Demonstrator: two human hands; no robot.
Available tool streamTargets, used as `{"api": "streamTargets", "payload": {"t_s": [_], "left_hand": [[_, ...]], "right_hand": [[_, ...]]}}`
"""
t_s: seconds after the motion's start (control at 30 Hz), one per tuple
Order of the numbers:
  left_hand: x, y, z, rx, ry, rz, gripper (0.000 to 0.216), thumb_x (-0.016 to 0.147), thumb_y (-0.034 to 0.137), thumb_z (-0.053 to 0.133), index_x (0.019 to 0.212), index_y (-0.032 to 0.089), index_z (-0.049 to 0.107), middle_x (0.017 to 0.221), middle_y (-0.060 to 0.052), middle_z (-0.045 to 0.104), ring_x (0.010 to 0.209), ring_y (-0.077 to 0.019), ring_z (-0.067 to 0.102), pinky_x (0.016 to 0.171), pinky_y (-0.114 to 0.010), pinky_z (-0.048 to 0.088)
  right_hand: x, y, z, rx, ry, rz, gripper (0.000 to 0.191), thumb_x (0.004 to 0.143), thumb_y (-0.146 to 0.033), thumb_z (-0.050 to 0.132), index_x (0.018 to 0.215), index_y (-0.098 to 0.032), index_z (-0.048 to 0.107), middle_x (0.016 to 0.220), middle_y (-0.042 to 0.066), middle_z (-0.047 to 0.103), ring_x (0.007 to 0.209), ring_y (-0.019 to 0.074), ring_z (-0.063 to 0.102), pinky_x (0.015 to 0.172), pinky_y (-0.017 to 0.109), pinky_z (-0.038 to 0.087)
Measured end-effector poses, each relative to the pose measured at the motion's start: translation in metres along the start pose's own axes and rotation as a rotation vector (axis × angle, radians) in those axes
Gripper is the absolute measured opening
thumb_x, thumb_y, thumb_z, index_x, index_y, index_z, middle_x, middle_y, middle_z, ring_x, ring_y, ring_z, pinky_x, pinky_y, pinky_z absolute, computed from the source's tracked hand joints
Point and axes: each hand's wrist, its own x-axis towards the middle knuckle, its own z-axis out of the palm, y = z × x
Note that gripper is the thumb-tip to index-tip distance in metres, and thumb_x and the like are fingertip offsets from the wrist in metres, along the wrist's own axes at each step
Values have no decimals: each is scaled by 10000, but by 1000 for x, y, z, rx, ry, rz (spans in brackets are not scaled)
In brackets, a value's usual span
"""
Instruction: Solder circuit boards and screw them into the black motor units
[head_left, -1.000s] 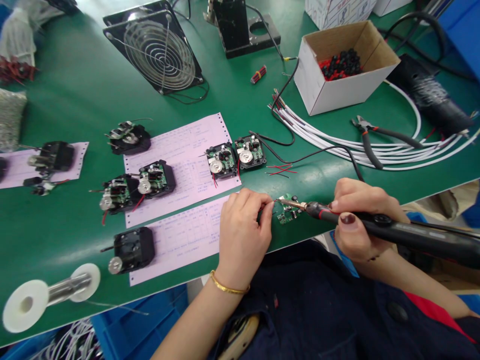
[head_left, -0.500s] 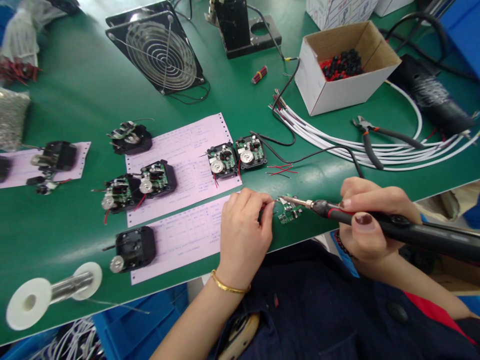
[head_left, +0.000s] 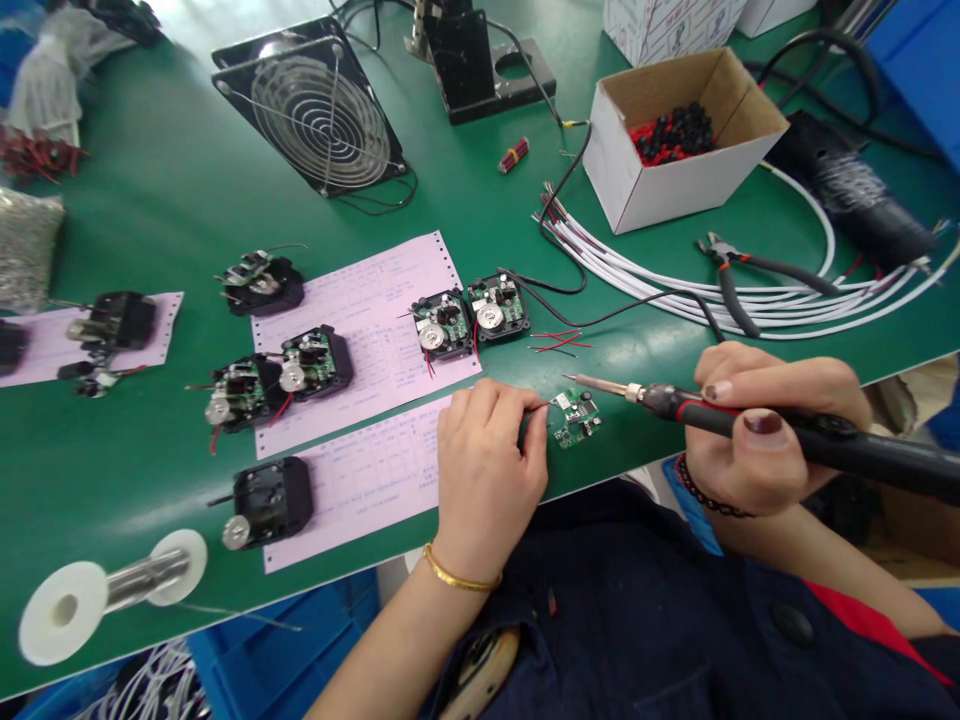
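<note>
My right hand [head_left: 772, 440] is closed around a black soldering iron [head_left: 720, 415]. Its bare tip points left, just above a small green circuit board [head_left: 577, 418] and apart from it. On the bench to the left of that board, my left hand [head_left: 491, 450] pinches a thin wire [head_left: 541, 406], whose end reaches the board's left edge. The rest of the wire is hidden behind the fingers. Beyond my left hand, two black housings [head_left: 499, 305] with boards inside sit side by side, and a few short red and black wires [head_left: 561, 341] lie near them.
Pink printed sheets [head_left: 382, 460] carry several more black housings [head_left: 274, 500]. A solder spool [head_left: 142, 580] lies at the front left. Farther back are a fan [head_left: 319, 115], an iron stand [head_left: 487, 85], a white box [head_left: 675, 185] of red and black parts, cutters [head_left: 731, 270] and white cables [head_left: 637, 275].
The soldering iron's tip has lifted off the board and moved slightly up, with my right hand shifting a little to the right. My left hand stays beside the board.
</note>
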Motion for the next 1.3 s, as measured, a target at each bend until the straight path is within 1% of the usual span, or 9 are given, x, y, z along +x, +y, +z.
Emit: {"api": "streamTargets", "payload": {"t_s": [0.2, 0.3, 0.37, 0.5, 0.67, 0.83, 0.97, 1.1, 1.3], "left_hand": [[-18, 8, -12, -1, -85, 24, 78, 955, 262, 606, 941, 220, 671, 974, -64, 615, 945, -275, 514, 801, -424, 372], [-27, 7, -15, -59, -140, 47, 79, 964, 239, 593, 938, 227, 667, 962, -52, 616, 922, -258, 516, 798, -412, 378], [-31, 4, -15, -49, -122, 41, 64, 966, 206, 595, 952, 224, 655, 955, -48, 615, 917, -253, 517, 799, -407, 381], [-32, -3, -15, 42, -99, 51, 71, 958, 193, 630, 1023, 218, 643, 1006, -64, 610, 942, -262, 510, 799, -405, 391], [-29, -6, -14, 144, -174, 142, 95, 987, 166, 564, 919, 217, 607, 1010, -70, 619, 921, -266, 504, 779, -410, 383], [-26, -9, -14, 156, -134, 160, 140, 999, 98, 473, 923, 200, 531, 893, -59, 610, 839, -255, 507, 749, -404, 378], [-25, -7, -18, 186, -213, 215, 45, 985, 171, 570, 1005, 211, 564, 999, -68, 627, 900, -278, 513, 768, -408, 376], [-23, -4, -20, 252, -271, 219, 111, 990, 167, 547, 889, 214, 554, 941, -67, 611, 871, -283, 497, 761, -412, 368], [-24, -11, -18, 120, -148, 198, 146, 1005, 111, 473, 903, 199, 530, 841, -51, 603, 792, -245, 515, 721, -380, 382]], "right_hand": [[12, 7, 1, -6, 153, -87, 108, 751, -238, 610, 654, -193, 599, 532, -26, 415, 440, 121, 420, 407, 284, 298], [15, 11, -2, -14, 167, -161, 117, 770, -236, 605, 666, -183, 602, 561, -27, 427, 441, 103, 410, 409, 271, 311], [15, 11, -4, -24, 160, -171, 111, 769, -235, 601, 669, -189, 607, 567, -23, 441, 433, 104, 400, 399, 280, 315], [10, 7, -8, -51, 141, -107, 101, 756, -230, 580, 659, -213, 603, 557, -24, 452, 428, 126, 409, 405, 305, 305], [3, -3, -13, -24, 104, -32, 101, 770, -254, 597, 671, -236, 595, 576, -26, 450, 429, 133, 401, 412, 314, 289], [0, -12, -20, 59, 91, 87, 147, 789, -281, 624, 659, -242, 567, 553, -20, 420, 403, 132, 363, 391, 326, 242], [-3, -13, -25, 58, 88, 117, 159, 782, -297, 626, 645, -242, 564, 539, -25, 418, 390, 128, 353, 387, 317, 223], [-7, -13, -28, 67, 82, 142, 165, 797, -301, 644, 657, -241, 580, 550, -24, 438, 391, 131, 374, 393, 321, 228], [-9, -16, -33, 95, 47, 148, 169, 815, -312, 646, 677, -239, 582, 538, -28, 416, 384, 127, 370, 397, 325, 224]]}}
